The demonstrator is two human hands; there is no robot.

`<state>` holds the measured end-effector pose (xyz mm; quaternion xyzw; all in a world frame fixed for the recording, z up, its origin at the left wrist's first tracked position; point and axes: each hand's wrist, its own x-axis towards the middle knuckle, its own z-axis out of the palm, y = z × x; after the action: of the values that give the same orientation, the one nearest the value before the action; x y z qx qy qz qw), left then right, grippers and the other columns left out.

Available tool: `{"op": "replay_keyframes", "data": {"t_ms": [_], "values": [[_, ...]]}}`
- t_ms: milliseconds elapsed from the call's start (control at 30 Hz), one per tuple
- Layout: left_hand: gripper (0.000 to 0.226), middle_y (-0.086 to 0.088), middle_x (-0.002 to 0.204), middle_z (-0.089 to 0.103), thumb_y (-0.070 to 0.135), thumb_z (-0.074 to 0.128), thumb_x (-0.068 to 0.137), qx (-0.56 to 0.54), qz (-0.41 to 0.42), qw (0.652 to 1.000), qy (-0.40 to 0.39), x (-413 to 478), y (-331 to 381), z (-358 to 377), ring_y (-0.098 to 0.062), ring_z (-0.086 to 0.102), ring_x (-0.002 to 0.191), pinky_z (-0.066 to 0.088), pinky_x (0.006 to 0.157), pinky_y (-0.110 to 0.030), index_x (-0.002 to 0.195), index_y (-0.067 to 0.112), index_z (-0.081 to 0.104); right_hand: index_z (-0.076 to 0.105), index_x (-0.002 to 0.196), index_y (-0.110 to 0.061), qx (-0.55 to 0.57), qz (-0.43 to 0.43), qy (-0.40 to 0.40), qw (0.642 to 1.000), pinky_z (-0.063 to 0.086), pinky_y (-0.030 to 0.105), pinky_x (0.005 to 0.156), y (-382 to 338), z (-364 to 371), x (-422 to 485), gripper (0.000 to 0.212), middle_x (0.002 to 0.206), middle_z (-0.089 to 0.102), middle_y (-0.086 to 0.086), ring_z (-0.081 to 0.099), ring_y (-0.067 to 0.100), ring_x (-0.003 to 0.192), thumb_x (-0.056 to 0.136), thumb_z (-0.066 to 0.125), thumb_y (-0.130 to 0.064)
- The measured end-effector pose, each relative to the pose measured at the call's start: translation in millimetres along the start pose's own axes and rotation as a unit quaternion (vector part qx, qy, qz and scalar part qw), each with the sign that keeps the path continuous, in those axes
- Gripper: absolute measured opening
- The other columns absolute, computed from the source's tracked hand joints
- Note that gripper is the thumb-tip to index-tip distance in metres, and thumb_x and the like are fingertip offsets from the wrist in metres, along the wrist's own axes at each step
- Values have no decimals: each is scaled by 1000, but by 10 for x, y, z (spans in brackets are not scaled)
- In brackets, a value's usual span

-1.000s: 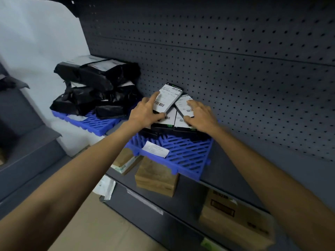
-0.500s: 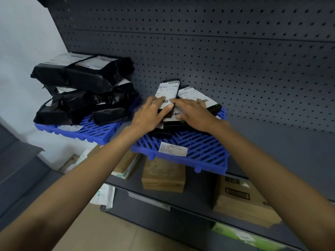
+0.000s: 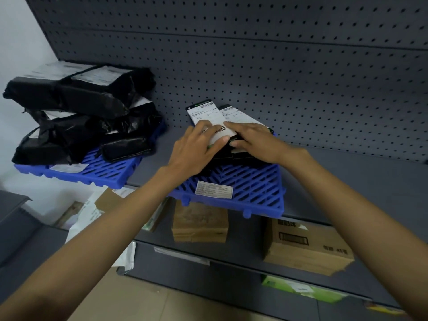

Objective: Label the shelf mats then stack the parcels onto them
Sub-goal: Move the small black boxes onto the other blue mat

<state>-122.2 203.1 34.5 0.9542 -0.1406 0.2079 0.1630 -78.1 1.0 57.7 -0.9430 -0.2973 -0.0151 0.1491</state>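
Parcels stacked on blue mat, under left hand and right hand.

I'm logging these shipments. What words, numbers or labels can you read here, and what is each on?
No text is readable.
Parcel labels: barcodes and fine print, too small.
Mat label: blurred.
Bag labels: blurred.
Box below: printed characters and a barcode, blurred.
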Motion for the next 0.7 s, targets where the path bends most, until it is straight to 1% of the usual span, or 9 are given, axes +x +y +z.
{"op": "replay_keyframes", "data": {"t_ms": [100,167,233,333,433,533,633,700], "values": [[58,8,134,47,63,30,96,-1,5,1000,10,-22,3,18,-23,50,114,53,76,-42,139,28,50,21,156,-27,5,4,-5,1000,22,43,119,-1,14,-30,66,157,34,4,29,22,145,99,52,-37],[57,7,134,47,63,32,97,5,10,1000,18,-59,-22,20,-22,50,114,54,75,-41,140,29,48,20,157,-26,8,-4,-3,1000,21,43,120,-15,28,-44,68,159,32,2,26,21,147,98,53,-38],[57,7,136,46,62,36,97,16,17,999,22,-98,-61,19,-22,49,114,53,74,-39,145,32,41,20,157,-25,9,-13,1,1000,21,43,120,-47,45,-54,69,159,31,1,26,19,147,98,54,-40],[62,8,138,44,61,39,96,8,23,1000,10,-131,-136,-1,-21,47,116,51,76,-38,151,33,30,20,157,-24,-4,-15,0,1000,20,44,120,-121,69,-47,71,159,31,4,25,20,147,97,53,-43],[68,9,136,45,62,41,94,-7,30,1000,2,-151,-224,-31,-19,47,112,48,76,-35,153,33,23,23,156,-22,-25,-14,-4,1000,21,43,120,-168,87,-58,72,156,35,8,27,22,146,96,53,-47],[67,9,136,45,64,39,94,2,48,999,-8,-203,-294,-40,-19,47,109,50,76,-36,151,32,27,27,155,-24,-36,-9,-8,999,20,39,120,-181,113,-122,73,155,36,9,27,23,146,94,56,-50],[64,11,137,45,66,38,93,-1,51,999,-12,-194,-318,-32,-19,47,109,49,76,-35,148,33,31,26,155,-24,-58,-8,6,998,26,40,117,-205,142,-152,75,153,41,9,35,24,142,92,60,-48],[65,13,138,44,67,39,92,-29,38,998,-28,-145,-311,-33,-17,44,110,49,81,-37,149,37,27,27,155,-22,-76,2,21,997,31,40,114,-239,156,-132,78,145,49,12,43,26,135,90,63,-47]]}}
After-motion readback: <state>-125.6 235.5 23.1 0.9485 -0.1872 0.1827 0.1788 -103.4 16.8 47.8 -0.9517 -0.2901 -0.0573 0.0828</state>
